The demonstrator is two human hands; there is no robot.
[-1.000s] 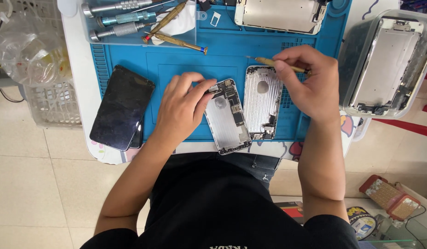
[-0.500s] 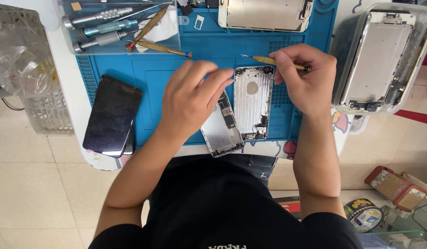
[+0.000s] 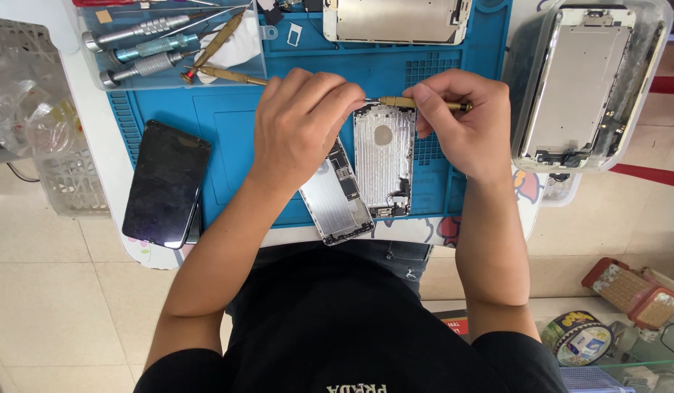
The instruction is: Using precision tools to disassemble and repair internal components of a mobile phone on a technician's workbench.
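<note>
Head view: the left hand (image 3: 302, 124) lies palm down, fingers curled, over the top of an opened phone (image 3: 338, 195) that rests tilted on the blue mat (image 3: 228, 124). Its fingertips reach the top edge of a silver shell (image 3: 384, 159) lying just beside the phone, upright and with its inside facing up. Whether this hand pinches anything under its fingers cannot be told.

The right hand (image 3: 464, 124) is closed around a brass-handled tool (image 3: 424, 104), held level across the shell's top edge, its thin tip pointing toward the left fingertips.

The mat lies on a white bench (image 3: 86, 138). At the mat's left edge a dark phone (image 3: 166, 183) lies screen up, partly off the mat. Along the top left, a clear tray (image 3: 169, 51) holds three metal screwdrivers (image 3: 144, 47) and two brass tools (image 3: 224, 54) crossed over a white cloth. At the top middle, another silver panel (image 3: 395, 20) lies flat on the mat. To the right, a clear box (image 3: 646, 94) holds a phone frame (image 3: 577, 87). At far left stands a white basket (image 3: 53, 171). On the floor at lower right sit a tape roll (image 3: 583, 338) and a small red box (image 3: 628, 291).
</note>
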